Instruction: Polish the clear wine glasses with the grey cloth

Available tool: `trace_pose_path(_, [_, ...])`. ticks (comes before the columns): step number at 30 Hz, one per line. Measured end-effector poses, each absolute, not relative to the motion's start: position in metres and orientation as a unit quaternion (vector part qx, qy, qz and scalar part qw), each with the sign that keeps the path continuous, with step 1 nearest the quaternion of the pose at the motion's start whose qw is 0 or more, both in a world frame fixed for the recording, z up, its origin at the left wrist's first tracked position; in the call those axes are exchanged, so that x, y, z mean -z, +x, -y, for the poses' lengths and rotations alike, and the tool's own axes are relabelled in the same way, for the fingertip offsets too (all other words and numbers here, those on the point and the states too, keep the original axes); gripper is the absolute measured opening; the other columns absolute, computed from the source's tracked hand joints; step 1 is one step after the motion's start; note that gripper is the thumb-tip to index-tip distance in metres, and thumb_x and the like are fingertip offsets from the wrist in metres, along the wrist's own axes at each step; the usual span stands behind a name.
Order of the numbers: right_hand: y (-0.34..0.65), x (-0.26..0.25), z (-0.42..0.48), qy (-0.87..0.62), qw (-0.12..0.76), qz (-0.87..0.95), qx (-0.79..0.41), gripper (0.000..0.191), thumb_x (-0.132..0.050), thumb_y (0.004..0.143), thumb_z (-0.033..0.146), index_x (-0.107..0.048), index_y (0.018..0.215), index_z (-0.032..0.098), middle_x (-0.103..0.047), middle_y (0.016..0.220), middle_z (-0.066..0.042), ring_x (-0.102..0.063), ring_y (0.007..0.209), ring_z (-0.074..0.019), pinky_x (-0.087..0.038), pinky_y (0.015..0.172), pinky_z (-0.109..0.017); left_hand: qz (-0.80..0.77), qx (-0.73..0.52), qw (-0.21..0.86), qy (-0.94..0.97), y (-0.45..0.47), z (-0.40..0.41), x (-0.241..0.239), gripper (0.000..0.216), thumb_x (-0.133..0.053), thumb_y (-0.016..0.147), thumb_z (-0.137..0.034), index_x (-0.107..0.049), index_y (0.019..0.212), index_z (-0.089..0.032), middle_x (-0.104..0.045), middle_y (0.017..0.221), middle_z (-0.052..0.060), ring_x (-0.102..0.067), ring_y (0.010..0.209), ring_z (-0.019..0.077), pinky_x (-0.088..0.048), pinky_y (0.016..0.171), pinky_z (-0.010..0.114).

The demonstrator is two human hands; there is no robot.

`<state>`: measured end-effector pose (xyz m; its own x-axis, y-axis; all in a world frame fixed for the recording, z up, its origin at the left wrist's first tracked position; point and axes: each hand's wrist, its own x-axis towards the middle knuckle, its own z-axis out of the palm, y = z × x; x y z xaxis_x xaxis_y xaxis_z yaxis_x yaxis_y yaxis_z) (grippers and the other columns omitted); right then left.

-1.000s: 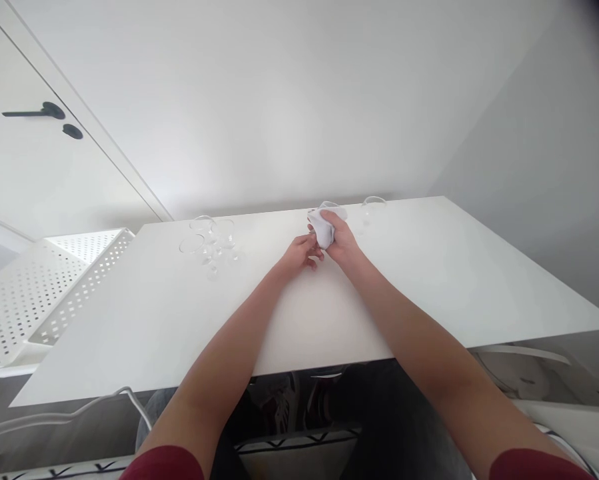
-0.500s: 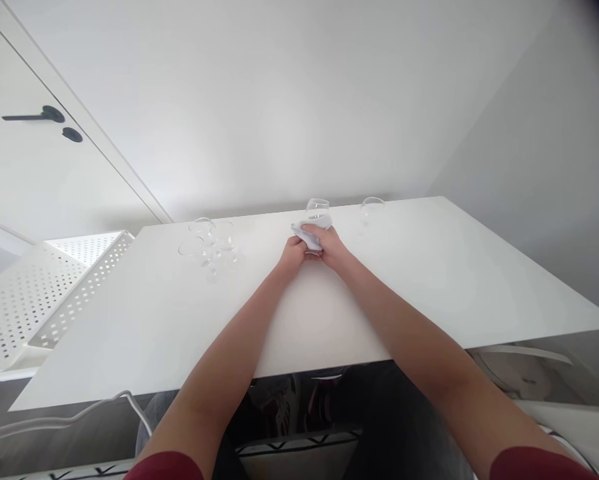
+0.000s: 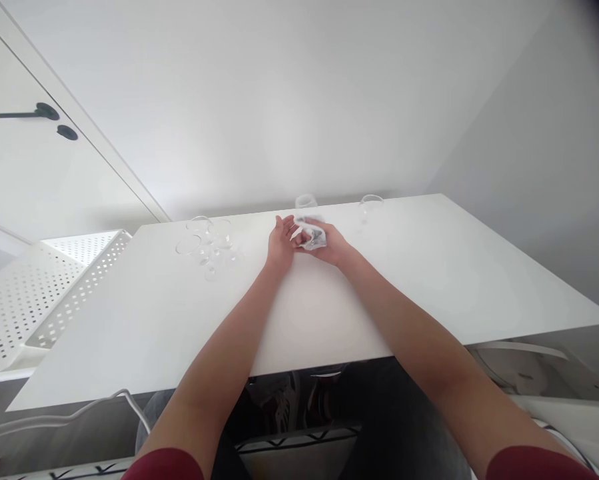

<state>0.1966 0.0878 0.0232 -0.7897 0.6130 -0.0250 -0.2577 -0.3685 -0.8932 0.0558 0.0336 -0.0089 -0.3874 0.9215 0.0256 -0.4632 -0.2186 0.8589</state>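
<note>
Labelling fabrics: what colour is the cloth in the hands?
White, the cloth bunched in the right hand; head view, the only one.

This looks like a room in a home — plain and domestic rather than a workplace; a white table [image 3: 429, 280] stands against a bare white wall [image 3: 279, 100]; a white door [image 3: 24, 173] with a black lever handle [image 3: 26, 113] sits at the left; beside the table is a white perforated metal rack [image 3: 39, 293]; several clear stemmed glasses [image 3: 204, 243] stand on the tabletop — household glassware, not lab or shop stock.
</note>
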Motion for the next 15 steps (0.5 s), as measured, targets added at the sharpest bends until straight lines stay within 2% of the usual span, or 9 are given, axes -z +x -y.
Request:
trace_pose_path(2, [0.196, -0.026, -0.082, -0.188, 0.195, 0.534, -0.801, 0.032, -0.082, 0.079, 0.047, -0.071, 0.082, 0.017, -0.073, 0.074, -0.009, -0.071, 0.074, -0.0241, -0.061, 0.078, -0.04, -0.384, -0.716, 0.494, 0.31, 0.056, -0.033, 0.008, 0.063, -0.061, 0.088, -0.077, -0.067, 0.12, -0.024, -0.067, 0.141, 0.013, -0.07, 0.118, 0.0291, -0.061, 0.08, 0.038])
trace_pose_path(4, [0.192, -0.025, -0.077, -0.217, 0.173, 0.577, -0.768, 0.026, -0.082, 0.078, 0.04, -0.074, 0.086, 0.017, -0.075, 0.077, -0.009, -0.069, 0.072, -0.0234, -0.06, 0.073, -0.038, -0.373, -0.719, 0.491, 0.322, 0.057, -0.033, 0.008, 0.061, -0.071, 0.085, -0.069, -0.065, 0.125, -0.024, -0.068, 0.142, 0.013, -0.07, 0.122, 0.0299, -0.061, 0.086, 0.039])
trace_pose_path(6, [0.185, -0.019, -0.074, -0.276, 0.209, 0.62, -0.704, 0.019, -0.082, 0.077, 0.034, -0.074, 0.085, 0.018, -0.074, 0.078, -0.008, -0.068, 0.071, -0.0233, -0.057, 0.066, -0.036, -0.373, -0.732, 0.472, 0.319, 0.057, -0.034, 0.009, 0.058, -0.077, 0.084, -0.061, -0.065, 0.125, -0.023, -0.07, 0.138, 0.013, -0.07, 0.124, 0.0288, -0.059, 0.095, 0.039])
trace_pose_path(8, [0.178, -0.013, -0.074, -0.357, 0.282, 0.671, -0.585, 0.016, -0.083, 0.073, 0.027, -0.069, 0.072, 0.02, -0.07, 0.071, -0.007, -0.066, 0.07, -0.0238, -0.052, 0.061, -0.033, -0.38, -0.748, 0.444, 0.315, 0.057, -0.036, 0.01, 0.056, -0.08, 0.082, -0.057, -0.066, 0.124, -0.021, -0.071, 0.136, 0.014, -0.071, 0.123, 0.0275, -0.056, 0.1, 0.039])
trace_pose_path(10, [0.174, -0.009, -0.075, -0.418, 0.334, 0.701, -0.47, 0.029, -0.086, 0.068, 0.024, -0.059, 0.057, 0.022, -0.062, 0.061, -0.006, -0.064, 0.07, -0.0246, -0.047, 0.06, -0.032, -0.386, -0.761, 0.419, 0.311, 0.056, -0.037, 0.01, 0.055, -0.082, 0.081, -0.055, -0.067, 0.122, -0.021, -0.07, 0.138, 0.014, -0.071, 0.123, 0.0272, -0.056, 0.1, 0.038])
trace_pose_path(11, [0.175, -0.009, -0.076, -0.427, 0.343, 0.701, -0.456, 0.032, -0.087, 0.066, 0.023, -0.057, 0.055, 0.022, -0.06, 0.059, -0.005, -0.064, 0.07, -0.0246, -0.046, 0.06, -0.032, -0.388, -0.763, 0.416, 0.306, 0.056, -0.036, 0.01, 0.054, -0.083, 0.081, -0.054, -0.067, 0.12, -0.02, -0.07, 0.139, 0.014, -0.07, 0.123, 0.0277, -0.057, 0.1, 0.038])
trace_pose_path(13, [0.18, -0.014, -0.075, -0.386, 0.303, 0.677, -0.548, 0.028, -0.087, 0.068, 0.028, -0.061, 0.062, 0.022, -0.063, 0.062, -0.005, -0.065, 0.071, -0.0243, -0.048, 0.061, -0.032, -0.394, -0.755, 0.437, 0.29, 0.058, -0.035, 0.008, 0.053, -0.08, 0.083, -0.057, -0.068, 0.118, -0.019, -0.068, 0.142, 0.016, -0.069, 0.126, 0.03, -0.058, 0.098, 0.039])
trace_pose_path(15, [0.187, -0.021, -0.074, -0.291, 0.203, 0.626, -0.695, 0.026, -0.084, 0.075, 0.04, -0.067, 0.076, 0.02, -0.068, 0.068, -0.006, -0.066, 0.069, -0.0238, -0.052, 0.061, -0.034, -0.392, -0.742, 0.473, 0.27, 0.059, -0.033, 0.006, 0.056, -0.074, 0.086, -0.064, -0.069, 0.117, -0.018, -0.067, 0.143, 0.017, -0.067, 0.128, 0.0323, -0.06, 0.096, 0.041])
